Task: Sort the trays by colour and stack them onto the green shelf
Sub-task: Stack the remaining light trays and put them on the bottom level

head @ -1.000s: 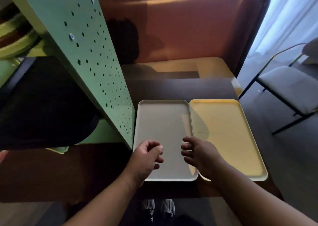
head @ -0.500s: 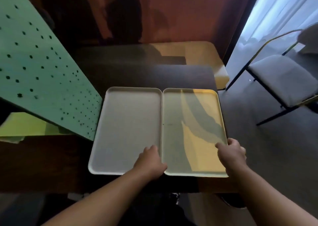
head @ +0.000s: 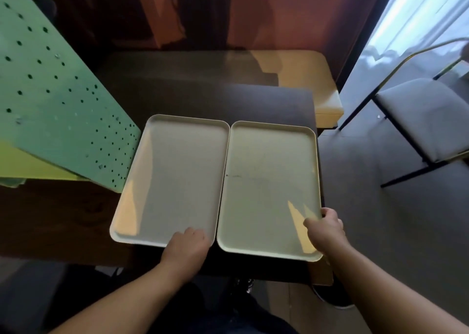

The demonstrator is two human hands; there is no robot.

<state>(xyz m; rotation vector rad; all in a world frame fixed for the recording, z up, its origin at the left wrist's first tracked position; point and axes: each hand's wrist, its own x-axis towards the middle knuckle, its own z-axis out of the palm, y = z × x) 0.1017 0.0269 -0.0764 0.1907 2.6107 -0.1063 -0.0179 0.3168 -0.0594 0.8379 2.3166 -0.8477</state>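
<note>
Two trays lie side by side on the dark table (head: 203, 100): a white tray (head: 175, 178) on the left and a yellow tray (head: 269, 189) on the right, their long edges touching. My left hand (head: 187, 244) sits over the white tray's near right corner, fingers curled on its rim. My right hand (head: 326, 225) grips the yellow tray's right rim near the front corner, with the thumb inside the tray. The green shelf's perforated side panel (head: 50, 105) stands at the left, right beside the white tray.
A yellow-green surface (head: 25, 166) shows under the shelf panel. A padded bench (head: 304, 79) with a reddish back runs behind the table. A grey chair (head: 418, 115) stands on the floor to the right. The table's right edge lies just past the yellow tray.
Both hands left the middle of the white tray. My right hand went to the yellow tray's right rim; my left hand settled on the white tray's near right corner. The view swung away from the shelf.
</note>
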